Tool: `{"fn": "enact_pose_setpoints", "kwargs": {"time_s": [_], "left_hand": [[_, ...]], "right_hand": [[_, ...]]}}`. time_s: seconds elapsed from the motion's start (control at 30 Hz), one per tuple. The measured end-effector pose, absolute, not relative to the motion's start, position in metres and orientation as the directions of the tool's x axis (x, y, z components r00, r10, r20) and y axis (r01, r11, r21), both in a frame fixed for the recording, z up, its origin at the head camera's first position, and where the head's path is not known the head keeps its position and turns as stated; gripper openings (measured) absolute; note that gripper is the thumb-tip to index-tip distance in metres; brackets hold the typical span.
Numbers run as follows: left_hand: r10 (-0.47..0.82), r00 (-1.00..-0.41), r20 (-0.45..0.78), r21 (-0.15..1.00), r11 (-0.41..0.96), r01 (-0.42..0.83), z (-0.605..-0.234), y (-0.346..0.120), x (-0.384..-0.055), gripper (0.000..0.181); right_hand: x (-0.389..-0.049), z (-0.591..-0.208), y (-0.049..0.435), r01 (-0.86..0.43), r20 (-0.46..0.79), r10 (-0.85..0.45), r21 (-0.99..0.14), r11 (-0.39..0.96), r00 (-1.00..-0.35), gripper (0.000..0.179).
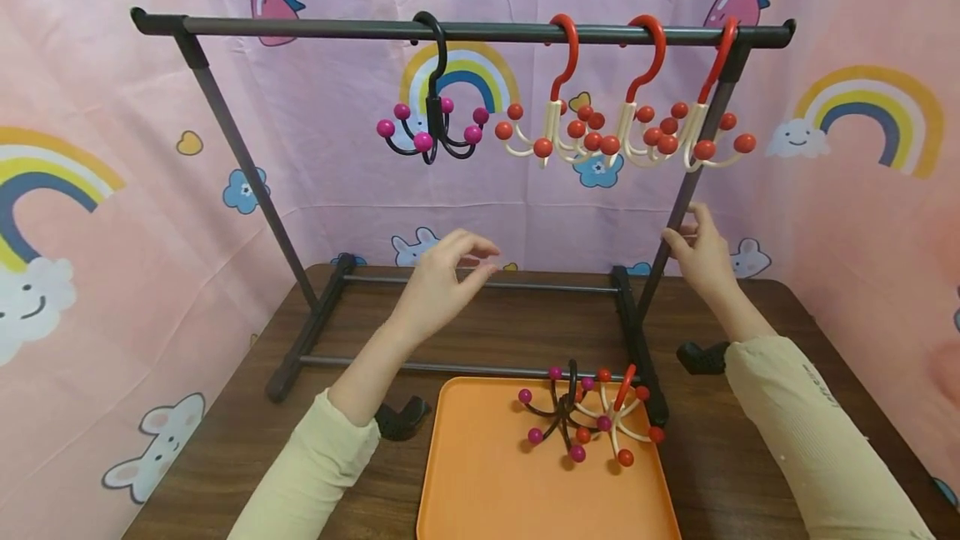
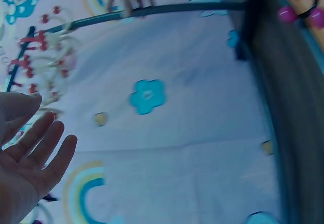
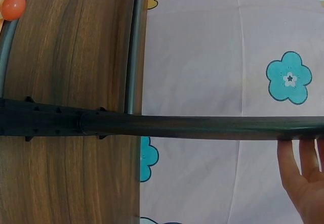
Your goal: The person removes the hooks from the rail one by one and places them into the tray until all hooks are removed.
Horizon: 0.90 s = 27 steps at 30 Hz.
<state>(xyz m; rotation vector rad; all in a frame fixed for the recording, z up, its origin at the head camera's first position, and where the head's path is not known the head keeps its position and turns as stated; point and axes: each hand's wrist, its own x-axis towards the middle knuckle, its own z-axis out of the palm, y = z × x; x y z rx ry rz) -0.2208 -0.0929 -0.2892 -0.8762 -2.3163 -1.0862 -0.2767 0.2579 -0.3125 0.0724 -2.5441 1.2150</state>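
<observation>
My left hand (image 1: 442,277), also in the left wrist view as a hand (image 2: 30,168) with loosely bent fingers, hovers before the black garment rack and holds nothing. With the thumb across its front and the fingers behind, my right hand (image 1: 701,257) grips the rack's right post (image 1: 663,269). In the right wrist view its fingers (image 3: 291,166) meet the post's edge. From the top bar (image 1: 300,27) hang a black multi-arm hook (image 1: 433,123) with magenta balls and three red-and-cream multi-arm hooks (image 1: 553,127) with red balls, the rightmost beside the post.
An orange tray (image 1: 510,490) lies at the table's front, partly under the rack's front rail. On it sit a black hook (image 1: 562,415) and a red-and-cream hook (image 1: 615,419), overlapping. Black plastic pieces (image 1: 402,419) lie on the wooden table (image 1: 225,457). A patterned curtain (image 1: 337,190) surrounds everything.
</observation>
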Motion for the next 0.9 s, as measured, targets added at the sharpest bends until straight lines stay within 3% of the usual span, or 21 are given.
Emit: {"fn": "enact_pose_setpoints", "kwargs": {"time_s": [0.2, 0.37, 0.63, 0.9], "left_hand": [[0.332, -0.637, 0.696, 0.456, 0.481, 0.749, -0.242, -0.1, -0.223, 0.019], [0.237, -0.596, 0.767, 0.44, 0.481, 0.758, -0.204, -0.101, -0.227, 0.021], [-0.036, -0.648, 0.761, 0.553, 0.558, 0.618, -0.161, -0.102, -0.246, 0.024], [-0.149, -0.713, 0.685, 0.643, 0.585, 0.495, -0.135, -0.103, -0.27, 0.033]], "right_hand": [[-0.277, -0.313, 0.258, -0.178, 0.302, 0.09, -0.749, 0.638, -0.949, 0.043], [-0.277, -0.312, 0.257, -0.18, 0.301, 0.087, -0.75, 0.636, -0.95, 0.042], [-0.276, -0.312, 0.256, -0.2, 0.323, 0.076, -0.737, 0.646, -0.944, 0.04], [-0.276, -0.313, 0.258, -0.214, 0.341, 0.08, -0.739, 0.639, -0.937, 0.039]]}}
